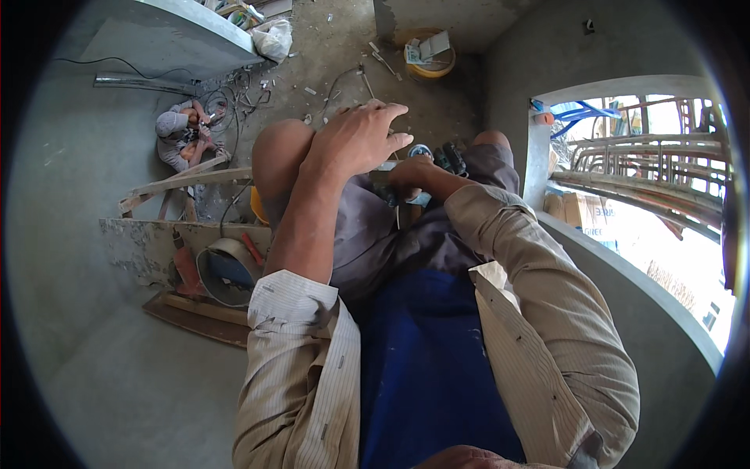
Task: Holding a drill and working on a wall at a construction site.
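My left hand (359, 137) is raised beside my bare left knee, palm down. Its thumb and fingers are apart, and nothing shows in it. Between my knees my right hand (412, 173) is closed around something mostly hidden by the fingers. A rounded blue-and-silver piece (420, 151) shows just beyond the right hand; whether it belongs to the held thing cannot be made out. Beside this hand, near my right knee, is a dark, knobbly object (451, 159) of unclear kind.
At left, a co-worker (183, 137) crouches near tangled cables and a wooden trestle (183, 181). Closer stand a round pail (205, 275) and a red tool (186, 266). Ahead is a yellow bucket (430, 72); rubble litters the floor. Scaffold frames (648, 152) fill the right opening.
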Demonstrator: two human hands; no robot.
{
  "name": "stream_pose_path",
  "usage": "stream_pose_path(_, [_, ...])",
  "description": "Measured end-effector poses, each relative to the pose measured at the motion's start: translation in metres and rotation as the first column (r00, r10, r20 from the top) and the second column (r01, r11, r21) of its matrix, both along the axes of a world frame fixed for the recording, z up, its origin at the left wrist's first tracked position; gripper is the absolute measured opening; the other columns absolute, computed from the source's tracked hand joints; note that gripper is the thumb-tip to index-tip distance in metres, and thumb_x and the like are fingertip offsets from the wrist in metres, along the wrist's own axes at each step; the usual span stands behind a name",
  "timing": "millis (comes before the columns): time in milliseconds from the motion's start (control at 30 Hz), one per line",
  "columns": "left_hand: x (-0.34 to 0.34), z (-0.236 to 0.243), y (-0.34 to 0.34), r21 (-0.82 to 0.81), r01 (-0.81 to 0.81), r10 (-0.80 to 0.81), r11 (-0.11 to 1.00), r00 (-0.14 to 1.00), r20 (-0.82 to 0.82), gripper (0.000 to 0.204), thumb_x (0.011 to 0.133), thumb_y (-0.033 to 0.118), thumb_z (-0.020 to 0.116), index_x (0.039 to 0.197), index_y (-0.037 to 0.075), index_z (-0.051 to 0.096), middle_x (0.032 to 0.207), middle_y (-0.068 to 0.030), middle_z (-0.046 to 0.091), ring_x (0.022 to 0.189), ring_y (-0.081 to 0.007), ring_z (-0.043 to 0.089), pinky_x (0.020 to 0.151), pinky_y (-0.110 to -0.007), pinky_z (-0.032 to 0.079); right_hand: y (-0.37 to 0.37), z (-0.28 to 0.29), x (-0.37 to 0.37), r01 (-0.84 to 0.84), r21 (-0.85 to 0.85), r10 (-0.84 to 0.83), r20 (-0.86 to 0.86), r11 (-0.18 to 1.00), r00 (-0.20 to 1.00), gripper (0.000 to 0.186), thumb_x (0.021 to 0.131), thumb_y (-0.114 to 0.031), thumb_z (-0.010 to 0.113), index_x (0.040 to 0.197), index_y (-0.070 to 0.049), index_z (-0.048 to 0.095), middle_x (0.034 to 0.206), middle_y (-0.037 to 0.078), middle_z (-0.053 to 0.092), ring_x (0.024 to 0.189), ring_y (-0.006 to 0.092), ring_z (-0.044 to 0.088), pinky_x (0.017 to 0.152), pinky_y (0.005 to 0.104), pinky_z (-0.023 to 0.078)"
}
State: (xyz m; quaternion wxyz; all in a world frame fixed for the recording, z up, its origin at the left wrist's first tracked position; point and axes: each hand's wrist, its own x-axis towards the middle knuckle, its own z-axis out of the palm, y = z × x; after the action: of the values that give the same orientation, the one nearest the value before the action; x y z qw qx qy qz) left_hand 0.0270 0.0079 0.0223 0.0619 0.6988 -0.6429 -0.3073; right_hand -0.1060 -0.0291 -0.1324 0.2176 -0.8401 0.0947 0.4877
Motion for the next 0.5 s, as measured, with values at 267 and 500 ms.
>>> stream_pose_path(267, [-0.002,-0.002,-0.002,-0.008,0.010,-0.010,1.000,1.000,-0.001,0.051,0.093,0.040,0.060,0.135,0.012,0.054,0.136,-0.0164,0.056,0.126,-0.0343,0.052,0.105,-0.044,0.043,0.013,-0.003,0.003,0.063,0.003,-0.063,0.085,0.998,0.994,0.030,0.078,-0.024,0.063,0.102,-0.010,0.074,0.104,0.013,0.072,0.098,0.0308,0.070,0.079,0.0419,0.055])
stream_pose_path(500, [-0.001,0.002,0.000,-0.021,0.000,0.000,1.000,1.000,0.012,0.052,0.092,0.039,0.061,0.134,0.011,0.054,0.135,-0.0160,0.056,0.124,-0.0345,0.053,0.103,-0.044,0.044,0.017,-0.004,0.001,0.075,0.002,-0.075,0.125,0.997,0.989,0.029,0.078,-0.025,0.064,0.102,-0.012,0.075,0.103,0.009,0.073,0.096,0.0275,0.071,0.077,0.0402,0.056])
